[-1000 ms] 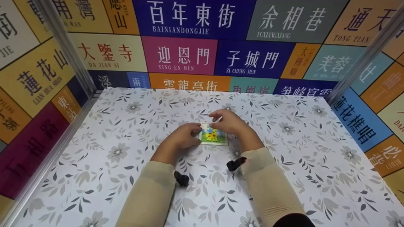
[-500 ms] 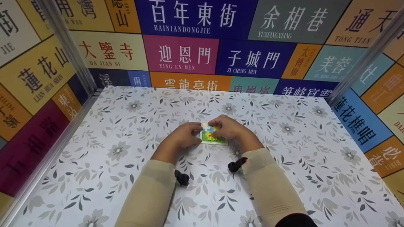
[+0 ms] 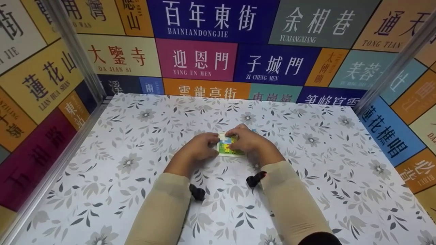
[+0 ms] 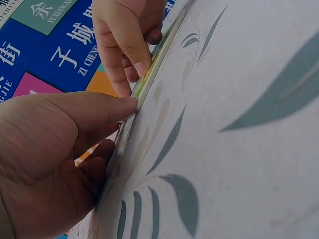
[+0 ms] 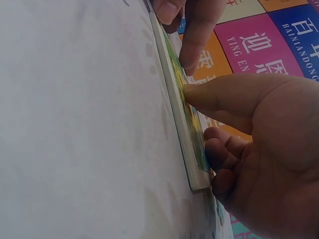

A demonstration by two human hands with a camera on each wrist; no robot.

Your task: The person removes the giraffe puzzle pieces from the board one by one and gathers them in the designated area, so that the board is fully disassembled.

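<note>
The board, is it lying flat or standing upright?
Flat: head view shows the board picture-side up; right wrist view shows its edge along the table.

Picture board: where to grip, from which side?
Likely the left and right edges of the picture board, coming in low from each side: it's thin and lies flat on the table, its straight raised edges suiting a pinch.

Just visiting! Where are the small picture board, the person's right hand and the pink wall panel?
Small picture board (image 3: 223,147): head view, lower left part of its picture.
Right hand (image 3: 251,140): head view, back of the hand.
Pink wall panel (image 3: 197,60): head view, around its middle.
</note>
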